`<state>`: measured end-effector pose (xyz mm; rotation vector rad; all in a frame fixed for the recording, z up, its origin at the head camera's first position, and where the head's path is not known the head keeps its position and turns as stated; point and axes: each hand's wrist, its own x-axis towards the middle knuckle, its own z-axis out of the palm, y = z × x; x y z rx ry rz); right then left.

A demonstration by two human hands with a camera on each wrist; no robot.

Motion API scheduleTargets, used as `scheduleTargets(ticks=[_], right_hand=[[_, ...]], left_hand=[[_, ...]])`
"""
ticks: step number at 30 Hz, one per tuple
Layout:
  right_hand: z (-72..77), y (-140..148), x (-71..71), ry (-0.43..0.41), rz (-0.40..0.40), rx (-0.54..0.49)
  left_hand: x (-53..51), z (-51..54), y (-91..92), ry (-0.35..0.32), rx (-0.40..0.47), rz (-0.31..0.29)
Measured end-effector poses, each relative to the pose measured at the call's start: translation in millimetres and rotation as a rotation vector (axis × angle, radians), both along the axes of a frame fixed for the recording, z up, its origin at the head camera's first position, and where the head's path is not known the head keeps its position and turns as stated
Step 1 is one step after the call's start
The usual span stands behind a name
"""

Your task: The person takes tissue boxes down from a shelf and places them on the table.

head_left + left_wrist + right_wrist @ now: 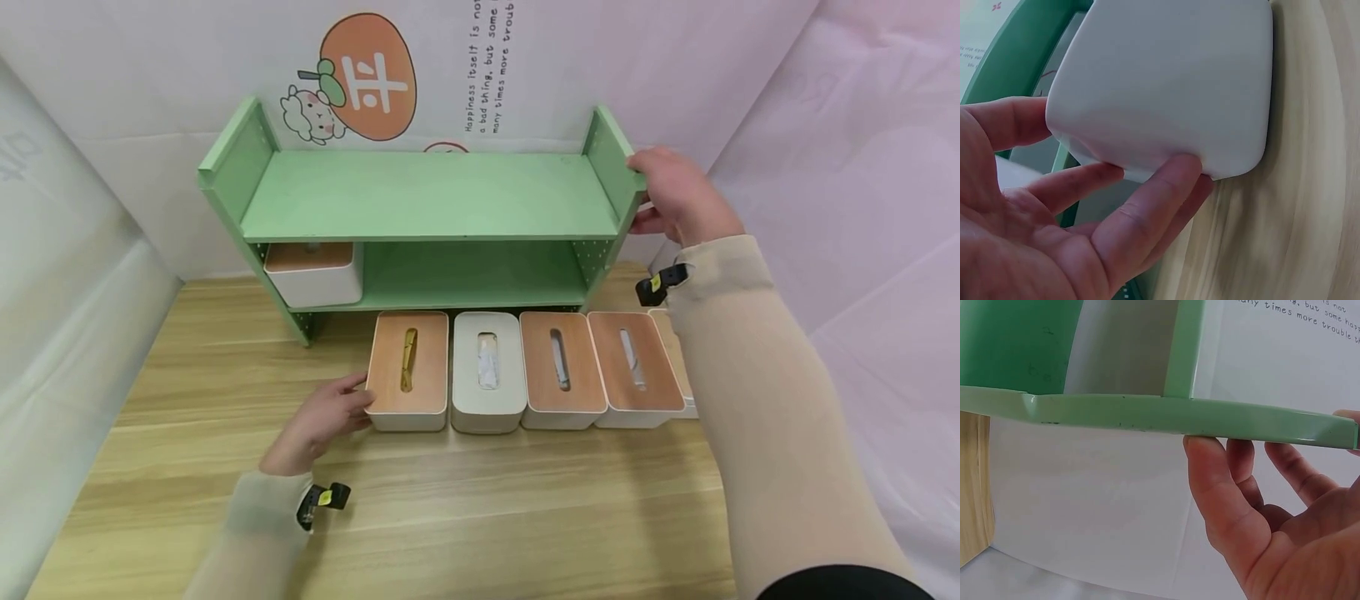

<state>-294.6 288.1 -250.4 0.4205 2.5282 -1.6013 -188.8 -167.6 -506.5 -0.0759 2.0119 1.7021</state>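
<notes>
A green two-tier shelf stands on the table. My right hand holds its right side panel near the top front corner. In the right wrist view, fingertips touch that panel's outer face, and one finger reaches past its edge. My left hand touches the left side of a white box with a wood-look lid. Its fingers lie extended against the white wall in the left wrist view. A gold-coloured strip shows in the lid's slot.
To the right of that box run a box with an all-white lid and more wood-lidded boxes, the last partly behind my sleeve. Another wood-lidded box sits at the lower tier's left end. Printed white cloth hangs behind the shelf.
</notes>
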Motion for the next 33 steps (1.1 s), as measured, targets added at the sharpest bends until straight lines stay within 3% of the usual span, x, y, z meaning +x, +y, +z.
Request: scheduleTargets(ticks=[10,16,24,26,29,31,33], right_hand=[[-1.7,0,0.2,0.001,0.005,-0.001],[-2.5,1,-0.1,0.011,0.011,0.009],[-1.7,0,0.0,0.003,-0.001,0.002],[-0.9,0,0.6,0.000,-0.007,-0.001],[0.3,0,0.7,-0.006,-0.010,-0.004],[0.8,-1,0.5,-0.009,-0.008,-0.006],[1.6,0,0.7,-0.011,-0.011,-0.010]], left_hand=[[2.2,-1.4,10.1,0.000,0.004,0.004],[3.9,1.6,10.6,0.003,0.006,-0.002],[1.1,-2.3,8.6,0.002,0.003,-0.008],[1.0,2.5,9.2,0.051,-0.086,-0.020],[2.7,18.4,10.8,0.236,-0.297,0.002],[3.8,32.5,12.3,0.422,-0.440,0.063],[1.4,44.8,14.7,0.667,-0.511,0.160]])
